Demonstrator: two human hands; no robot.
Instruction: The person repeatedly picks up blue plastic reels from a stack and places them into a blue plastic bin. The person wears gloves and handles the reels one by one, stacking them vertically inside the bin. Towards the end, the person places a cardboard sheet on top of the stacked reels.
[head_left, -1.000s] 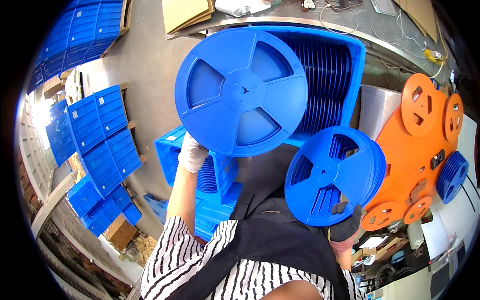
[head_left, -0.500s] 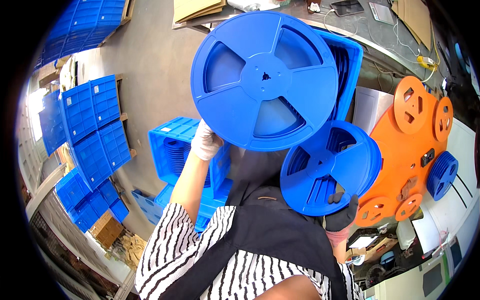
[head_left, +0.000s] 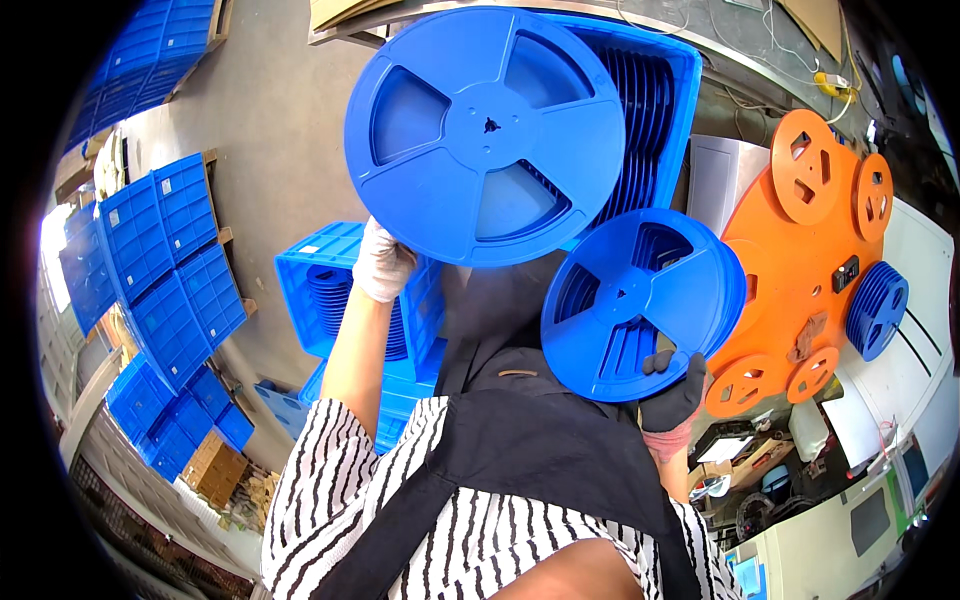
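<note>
My left hand (head_left: 382,265), in a white glove, grips the lower left rim of a large blue reel (head_left: 468,128). The reel is raised with its flat face and three openings toward me. At the right, my right hand (head_left: 674,396), in a dark glove with a pinkish cuff, closes its fingers over the lower rim of a stack of blue reels (head_left: 670,305). The stack stands tilted in front of an orange machine plate (head_left: 800,240); whatever supports it behind is hidden. Behind the large reel, a blue bin (head_left: 684,105) holds a row of upright reels (head_left: 645,130).
Left of my body, another blue bin (head_left: 292,290) with stacked reels lies on its side. Several blue crates (head_left: 165,230) are piled at the far left. A workbench (head_left: 740,60) with cables runs along the back. More blue reels (head_left: 878,310) sit on the orange plate's right side.
The whole view has shifted, so both reels and hands appear slightly farther left and up. More of the reels in the back bin now show. Both hands keep their grips.
</note>
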